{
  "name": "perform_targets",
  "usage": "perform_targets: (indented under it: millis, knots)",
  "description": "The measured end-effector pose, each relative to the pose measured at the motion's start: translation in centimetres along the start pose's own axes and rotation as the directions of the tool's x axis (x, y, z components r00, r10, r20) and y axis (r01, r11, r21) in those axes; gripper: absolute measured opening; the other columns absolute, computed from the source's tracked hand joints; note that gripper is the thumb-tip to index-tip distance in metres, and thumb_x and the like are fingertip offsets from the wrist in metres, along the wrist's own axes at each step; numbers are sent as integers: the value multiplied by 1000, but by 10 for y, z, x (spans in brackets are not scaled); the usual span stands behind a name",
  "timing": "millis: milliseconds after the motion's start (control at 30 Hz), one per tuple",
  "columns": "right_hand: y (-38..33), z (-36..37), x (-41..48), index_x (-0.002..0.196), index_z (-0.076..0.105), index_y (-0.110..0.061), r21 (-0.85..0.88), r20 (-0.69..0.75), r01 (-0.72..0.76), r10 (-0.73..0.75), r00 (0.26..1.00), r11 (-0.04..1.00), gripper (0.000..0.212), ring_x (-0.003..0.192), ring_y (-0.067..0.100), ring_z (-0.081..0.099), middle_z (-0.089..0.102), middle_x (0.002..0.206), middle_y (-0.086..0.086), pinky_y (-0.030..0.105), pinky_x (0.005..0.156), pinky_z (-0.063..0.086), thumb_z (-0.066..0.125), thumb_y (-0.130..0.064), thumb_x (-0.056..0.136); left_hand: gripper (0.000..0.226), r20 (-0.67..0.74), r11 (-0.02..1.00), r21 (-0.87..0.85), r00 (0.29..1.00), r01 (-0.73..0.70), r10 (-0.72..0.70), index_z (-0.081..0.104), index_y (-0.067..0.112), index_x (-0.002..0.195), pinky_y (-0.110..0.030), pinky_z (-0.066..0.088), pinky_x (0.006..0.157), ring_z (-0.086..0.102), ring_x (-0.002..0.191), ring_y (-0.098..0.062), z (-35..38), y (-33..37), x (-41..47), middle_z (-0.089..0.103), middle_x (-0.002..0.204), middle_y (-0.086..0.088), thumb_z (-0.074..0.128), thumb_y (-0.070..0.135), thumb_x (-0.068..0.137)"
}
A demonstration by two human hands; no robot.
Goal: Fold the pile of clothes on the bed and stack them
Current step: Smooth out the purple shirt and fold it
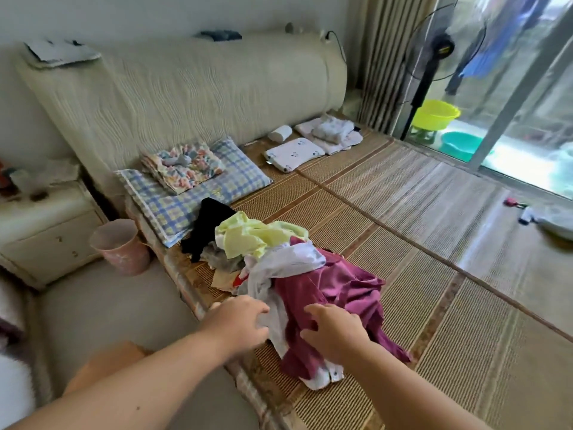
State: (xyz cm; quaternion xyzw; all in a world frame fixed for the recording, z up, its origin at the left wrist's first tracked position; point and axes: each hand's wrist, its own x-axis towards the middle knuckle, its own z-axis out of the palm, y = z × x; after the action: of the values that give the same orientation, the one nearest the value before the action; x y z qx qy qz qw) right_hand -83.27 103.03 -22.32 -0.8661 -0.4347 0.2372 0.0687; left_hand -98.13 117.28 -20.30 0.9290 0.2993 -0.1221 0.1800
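pile (266, 243) lay at near edge of bed (403, 243) | left hand (238, 324) fingers (259, 308) half-curled at white garment (285, 262), hold unclear | right hand (335, 333) fingers gripped maroon garment (341, 287) | risk: tangled clothes might drag off edge

Daylit room, fairly bright, soft light, wide-angle warp.
Light enters via the glass door (524, 125) top right; glare blows out the floor beyond it and puts a sheen on the bed mat (483, 231) nearby. Shadows weak. Left side dimmer. Whole frame slightly soft; nightstand (46, 231) at the left edge smeared, straight lines bow.
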Motion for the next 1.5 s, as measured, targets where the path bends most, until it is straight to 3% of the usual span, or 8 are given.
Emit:
perform_targets:
  millis: [467,933,1167,1300,1333,1400,1433,1500]
  knots:
    - [73,-23,44,149,14,-40,220,-74,-301,324,943,928,79,113,19,56,53,128,-4,46,103,41,58,-51,84,52,164,963,-45,949,-265,269,50,36,135,-33,38,106,45,129,-10,-1,45,150,49,140,11,52,46,84]
    - [38,26,133,149,21,-37,432,-23,-613,688,726,662,73,128,19,47,46,141,-6,45,108,34,58,-47,86,53,364,824,-49,758,-564,541,51,38,132,-34,41,103,47,124,-10,15,-1,284,48,135,15,53,48,80]
    - [40,70,173,148,23,-37,461,18,-670,749,662,582,72,131,17,45,44,143,-7,41,108,33,55,-48,85,68,370,777,93,747,-622,553,31,43,144,-46,23,115,20,143,-22,63,-18,345,20,158,3,54,51,80]
    - [72,88,210,149,26,-36,502,-22,-650,760,649,570,73,130,17,45,44,142,-7,37,109,34,59,-49,84,90,291,742,274,788,-612,543,-6,52,145,-59,0,113,-20,143,-30,101,-22,388,-24,156,0,55,49,79]
    - [81,94,220,148,27,-35,504,-28,-648,761,648,571,73,131,16,44,44,143,-7,37,109,34,60,-48,84,90,282,751,306,809,-585,516,-10,53,143,-60,1,112,-20,142,-34,108,-26,401,-29,154,-3,54,46,81]
    - [95,105,239,148,29,-33,503,-35,-645,759,651,576,72,132,14,42,43,144,-6,39,109,34,60,-45,84,82,288,761,335,830,-555,479,-8,55,144,-55,21,109,13,141,-38,116,-38,424,-18,156,-12,49,37,88]
    - [99,110,247,148,30,-32,506,-36,-643,758,651,576,71,133,14,41,43,144,-5,40,109,35,61,-43,84,76,303,762,311,820,-567,486,-2,54,145,-48,35,101,34,132,-36,118,-45,434,-4,157,-15,46,29,91]
    - [104,116,260,148,31,-31,505,-34,-640,754,656,579,71,133,14,40,43,144,-4,42,108,35,61,-43,85,65,341,763,175,766,-622,545,21,48,147,-39,45,92,51,121,-31,117,-60,446,28,152,-10,43,17,95]
